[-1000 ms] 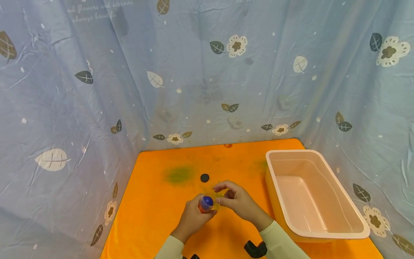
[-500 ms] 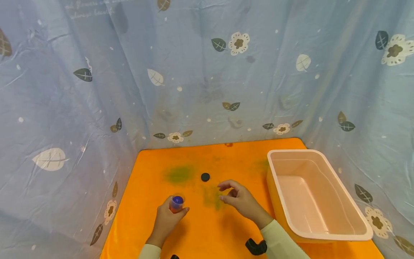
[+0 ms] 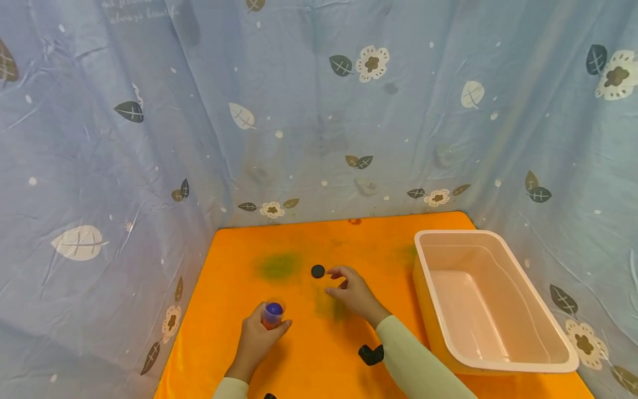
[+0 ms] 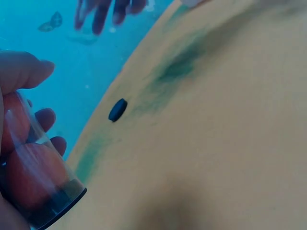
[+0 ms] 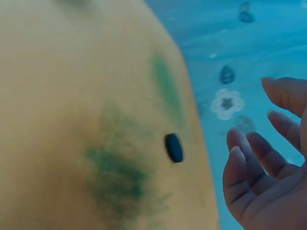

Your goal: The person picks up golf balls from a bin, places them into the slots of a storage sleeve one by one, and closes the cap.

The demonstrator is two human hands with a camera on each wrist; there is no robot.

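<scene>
- One small clear jar (image 3: 272, 313), holding orange stuff and a blue top end, stands upright near the left front of the orange table (image 3: 309, 354), long axis vertical
- One left hand (image 3: 256, 339) has its fingers curled round the jar
- One black cap (image 3: 317, 271) lies flat farther back, beside a green stain
- One right hand (image 3: 353, 292) hovers just right of the cap, fingers loosely spread, holding nothing
- One pink tub (image 3: 490, 310) sits at the right
</scene>
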